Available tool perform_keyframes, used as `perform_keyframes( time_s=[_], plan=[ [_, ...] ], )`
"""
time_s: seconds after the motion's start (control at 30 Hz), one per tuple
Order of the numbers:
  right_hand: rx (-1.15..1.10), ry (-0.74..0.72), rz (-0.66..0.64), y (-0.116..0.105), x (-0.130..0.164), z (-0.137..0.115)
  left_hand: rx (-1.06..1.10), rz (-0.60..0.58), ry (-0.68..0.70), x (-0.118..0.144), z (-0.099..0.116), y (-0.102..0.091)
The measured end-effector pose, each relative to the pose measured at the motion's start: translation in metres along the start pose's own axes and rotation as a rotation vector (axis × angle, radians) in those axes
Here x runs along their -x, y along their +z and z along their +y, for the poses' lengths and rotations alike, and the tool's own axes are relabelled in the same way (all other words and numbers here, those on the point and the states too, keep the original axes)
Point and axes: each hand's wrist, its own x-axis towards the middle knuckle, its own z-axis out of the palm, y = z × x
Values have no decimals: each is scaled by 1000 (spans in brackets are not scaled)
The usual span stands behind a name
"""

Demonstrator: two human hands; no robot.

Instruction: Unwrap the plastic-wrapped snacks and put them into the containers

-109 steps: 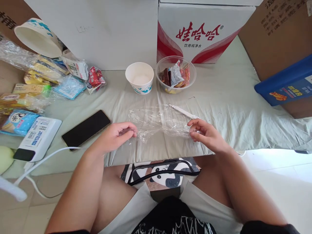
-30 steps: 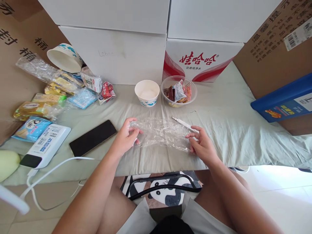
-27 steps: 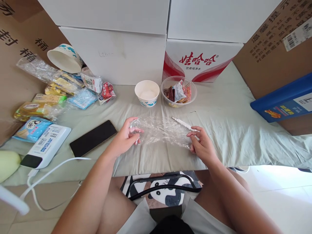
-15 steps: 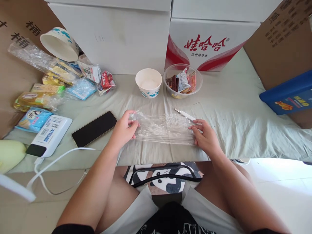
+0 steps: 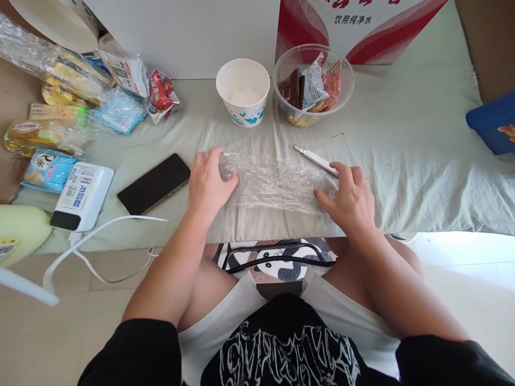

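A crinkled sheet of clear plastic film (image 5: 277,185) lies flat on the pale green cloth in front of me. My left hand (image 5: 210,182) rests at the film's left end, thumb and fingers spread apart. At the right end is my right hand (image 5: 349,195), also open, its thumb at the film's edge. A white utility knife (image 5: 316,158) lies just behind the film, its lower end close to my right fingertips. Beyond stand a paper bowl (image 5: 243,96) with a blue pattern and a clear plastic bowl (image 5: 346,80) holding several small snack packets (image 5: 314,91).
Left of my left hand lies a black phone (image 5: 155,184). Farther left are a white power bank (image 5: 84,193) with a cable (image 5: 100,228) and several wrapped snacks (image 5: 120,110). White boxes (image 5: 181,37) stand along the back; a blue object (image 5: 493,123) is at right.
Both hands have loosened from the film's ends, their fingers spreading open. The film now lies flat on the cloth. The view has tilted downward.
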Motion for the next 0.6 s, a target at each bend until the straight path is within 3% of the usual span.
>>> perform_keyframes(
  time_s=[0.07, 0.17, 0.3, 0.43, 0.5, 0.6],
  plan=[
    [-11, -193, 36, 4, 5, 3, 65, -22, 65, -1, -1, 2],
    [-35, -370, -35, 2, 9, 10, 152, -104, 71, -2, -4, 3],
    [-143, -442, -196, -20, 4, 24, 351, -219, 113, -1, -7, 1],
    [-313, -424, -226, -39, -11, 23, 555, -376, 119, 1, -4, 1],
    [-388, -462, -274, -35, -21, 10, 604, -424, 120, 3, 1, 2],
    [-483, -508, -456, -21, -34, -15, 628, -506, 105, 5, 11, 3]
  ],
)
